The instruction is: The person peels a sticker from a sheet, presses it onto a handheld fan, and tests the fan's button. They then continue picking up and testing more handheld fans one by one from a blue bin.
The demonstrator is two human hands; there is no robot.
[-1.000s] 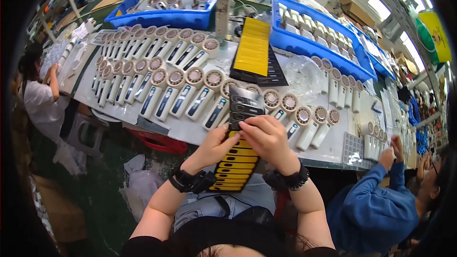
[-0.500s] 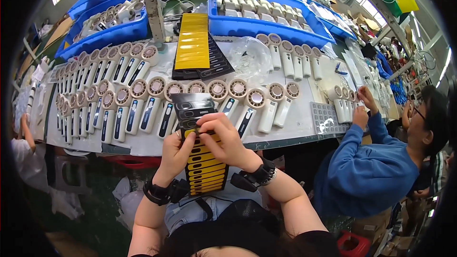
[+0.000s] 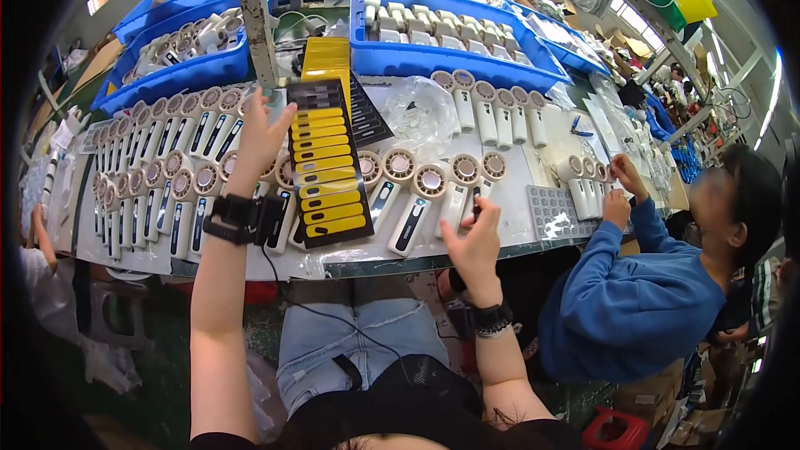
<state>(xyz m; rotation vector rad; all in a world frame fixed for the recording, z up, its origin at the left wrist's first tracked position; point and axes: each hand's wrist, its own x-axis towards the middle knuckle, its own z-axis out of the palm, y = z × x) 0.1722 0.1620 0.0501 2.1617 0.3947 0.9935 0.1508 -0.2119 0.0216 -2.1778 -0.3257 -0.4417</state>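
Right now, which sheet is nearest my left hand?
The striped black-and-yellow sheet, its upper left edge beside your left hand; the plain yellow sheet and black sheet lie farther back.

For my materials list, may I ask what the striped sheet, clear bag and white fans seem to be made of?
Sheet: paper or plastic film, seemingly slightly glossy; thin and flat, so either is possible.
Bag: likely thin plastic, shiny; see-through with bright creases.
Fans: probably hard plastic, satin; smooth, rounded handles.

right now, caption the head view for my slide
Left hand beside a black-and-yellow sheet, right hand holding a small dark piece, near white handheld fans.
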